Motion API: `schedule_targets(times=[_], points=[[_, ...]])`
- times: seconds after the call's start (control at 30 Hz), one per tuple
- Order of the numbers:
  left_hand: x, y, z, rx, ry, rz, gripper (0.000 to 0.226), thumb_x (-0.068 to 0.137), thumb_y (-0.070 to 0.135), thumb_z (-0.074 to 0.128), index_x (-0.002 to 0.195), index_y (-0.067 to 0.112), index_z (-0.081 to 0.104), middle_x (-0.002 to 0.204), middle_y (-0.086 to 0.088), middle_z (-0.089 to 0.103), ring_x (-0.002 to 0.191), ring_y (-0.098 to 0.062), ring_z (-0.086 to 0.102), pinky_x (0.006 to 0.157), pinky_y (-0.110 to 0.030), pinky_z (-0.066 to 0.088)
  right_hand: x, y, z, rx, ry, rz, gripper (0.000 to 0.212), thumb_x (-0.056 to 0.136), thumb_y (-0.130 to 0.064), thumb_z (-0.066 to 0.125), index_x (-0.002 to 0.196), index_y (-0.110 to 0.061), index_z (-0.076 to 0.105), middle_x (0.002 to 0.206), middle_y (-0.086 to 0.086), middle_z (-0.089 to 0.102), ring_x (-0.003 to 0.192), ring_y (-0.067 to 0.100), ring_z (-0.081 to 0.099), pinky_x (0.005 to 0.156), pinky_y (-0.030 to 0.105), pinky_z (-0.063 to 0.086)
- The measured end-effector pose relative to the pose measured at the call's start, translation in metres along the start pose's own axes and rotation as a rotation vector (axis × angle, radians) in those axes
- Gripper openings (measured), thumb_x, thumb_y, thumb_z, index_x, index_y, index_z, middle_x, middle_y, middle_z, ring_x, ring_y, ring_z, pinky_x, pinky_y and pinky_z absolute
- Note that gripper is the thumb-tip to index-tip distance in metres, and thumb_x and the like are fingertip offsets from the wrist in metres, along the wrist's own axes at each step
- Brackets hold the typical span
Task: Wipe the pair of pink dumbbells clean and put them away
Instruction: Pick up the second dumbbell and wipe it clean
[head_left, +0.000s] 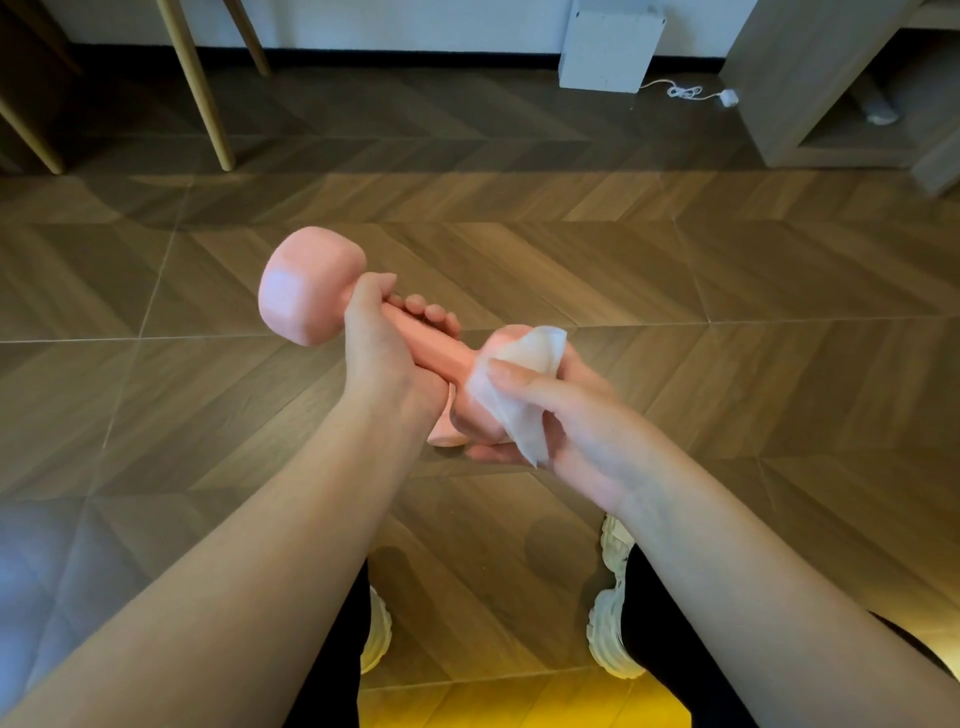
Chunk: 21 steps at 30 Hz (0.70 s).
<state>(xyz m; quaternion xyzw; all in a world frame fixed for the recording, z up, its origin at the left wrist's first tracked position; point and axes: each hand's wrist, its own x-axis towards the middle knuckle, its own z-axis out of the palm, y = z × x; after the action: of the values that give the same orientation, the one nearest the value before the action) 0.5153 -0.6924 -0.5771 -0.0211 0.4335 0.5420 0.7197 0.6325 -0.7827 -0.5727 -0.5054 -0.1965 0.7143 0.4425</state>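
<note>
A pink dumbbell (306, 286) is held in the air over the wooden floor, its far head up and to the left. My left hand (379, 348) grips the bar just below that head. My right hand (550, 410) holds a white wipe (511, 384) wrapped over the near head of the dumbbell, which is mostly hidden under the wipe and my fingers. No second dumbbell shows in the head view.
Wooden furniture legs (202, 93) stand at the back left. A white box (608, 47) with a loose white cable (691, 93) sits against the far wall. A low shelf unit (810, 93) is at the back right. My white shoes (613, 623) are below.
</note>
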Motion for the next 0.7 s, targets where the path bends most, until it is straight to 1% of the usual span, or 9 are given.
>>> schedule_targets(times=[0.07, 0.13, 0.2, 0.27, 0.33, 0.4, 0.5, 0.6, 0.7], points=[[0.0, 0.0, -0.001, 0.008, 0.002, -0.017, 0.03, 0.089, 0.017, 0.054, 0.065, 0.019, 0.037, 0.048, 0.007, 0.037, 0.038, -0.011, 0.037, 0.047, -0.02, 0.038, 0.001, 0.001, 0.004, -0.043, 0.059, -0.021, 0.048, 0.084, -0.03, 0.076, 0.126, -0.022, 0.056, 0.119, 0.009, 0.069, 0.106, 0.031, 0.069, 0.069, 0.044, 0.06], [0.001, 0.001, -0.001, 0.023, -0.011, -0.031, 0.029, 0.088, 0.018, 0.054, 0.067, 0.02, 0.035, 0.049, 0.008, 0.034, 0.038, -0.01, 0.033, 0.047, -0.02, 0.036, 0.001, 0.001, 0.006, -0.056, 0.069, -0.029, 0.036, 0.092, -0.036, 0.066, 0.124, -0.025, 0.058, 0.12, 0.01, 0.07, 0.107, 0.032, 0.069, 0.07, 0.045, 0.061], [0.001, 0.003, 0.0, 0.034, -0.023, -0.025, 0.029, 0.088, 0.018, 0.054, 0.067, 0.02, 0.035, 0.049, 0.008, 0.033, 0.038, -0.01, 0.033, 0.046, -0.02, 0.035, -0.001, -0.001, 0.003, -0.025, 0.022, -0.021, 0.03, 0.097, -0.033, 0.059, 0.125, -0.023, 0.056, 0.126, 0.017, 0.065, 0.113, 0.039, 0.065, 0.075, 0.048, 0.061], [0.002, 0.005, 0.001, 0.013, -0.023, -0.02, 0.029, 0.088, 0.017, 0.053, 0.066, 0.02, 0.035, 0.048, 0.008, 0.033, 0.038, -0.01, 0.033, 0.046, -0.02, 0.035, -0.002, -0.003, -0.001, 0.007, -0.069, -0.015, 0.031, 0.099, -0.022, 0.057, 0.13, -0.019, 0.053, 0.133, 0.022, 0.059, 0.119, 0.045, 0.059, 0.08, 0.051, 0.059], [0.002, 0.006, -0.001, -0.015, -0.022, -0.026, 0.029, 0.088, 0.017, 0.053, 0.066, 0.02, 0.035, 0.048, 0.008, 0.032, 0.038, -0.01, 0.032, 0.046, -0.021, 0.035, -0.003, -0.004, -0.004, 0.014, -0.111, -0.024, 0.039, 0.094, -0.015, 0.063, 0.131, -0.02, 0.053, 0.134, 0.021, 0.058, 0.12, 0.044, 0.058, 0.083, 0.052, 0.058], [0.001, 0.005, -0.003, -0.02, -0.021, -0.037, 0.029, 0.088, 0.018, 0.051, 0.066, 0.021, 0.034, 0.048, 0.008, 0.031, 0.038, -0.01, 0.032, 0.045, -0.019, 0.035, -0.002, -0.003, -0.002, -0.009, -0.054, -0.032, 0.047, 0.083, -0.013, 0.074, 0.126, -0.022, 0.058, 0.129, 0.017, 0.06, 0.113, 0.039, 0.064, 0.079, 0.05, 0.059], [0.0, 0.001, -0.003, 0.015, -0.023, -0.031, 0.029, 0.088, 0.017, 0.052, 0.066, 0.02, 0.033, 0.048, 0.008, 0.031, 0.037, -0.01, 0.032, 0.044, -0.018, 0.036, -0.001, 0.002, 0.005, -0.078, 0.064, -0.055, 0.051, 0.076, -0.022, 0.083, 0.121, -0.024, 0.059, 0.118, 0.008, 0.068, 0.102, 0.029, 0.071, 0.071, 0.044, 0.061], [0.0, -0.002, 0.0, 0.057, -0.008, -0.014, 0.027, 0.088, 0.015, 0.055, 0.067, 0.019, 0.037, 0.049, 0.006, 0.038, 0.039, -0.011, 0.038, 0.049, -0.022, 0.038, 0.001, 0.004, 0.008, -0.107, 0.12, -0.063, 0.035, 0.089, -0.04, 0.069, 0.12, -0.026, 0.058, 0.117, 0.009, 0.07, 0.097, 0.025, 0.071, 0.068, 0.041, 0.06], [0.001, -0.003, 0.003, 0.076, 0.01, -0.009, 0.025, 0.089, 0.014, 0.058, 0.069, 0.018, 0.042, 0.05, 0.005, 0.044, 0.043, -0.011, 0.047, 0.054, -0.024, 0.043, 0.001, 0.0, 0.0, -0.039, 0.071, -0.054, 0.027, 0.1, -0.03, 0.055, 0.126, -0.023, 0.055, 0.125, 0.017, 0.064, 0.1, 0.032, 0.067, 0.07, 0.045, 0.059]])
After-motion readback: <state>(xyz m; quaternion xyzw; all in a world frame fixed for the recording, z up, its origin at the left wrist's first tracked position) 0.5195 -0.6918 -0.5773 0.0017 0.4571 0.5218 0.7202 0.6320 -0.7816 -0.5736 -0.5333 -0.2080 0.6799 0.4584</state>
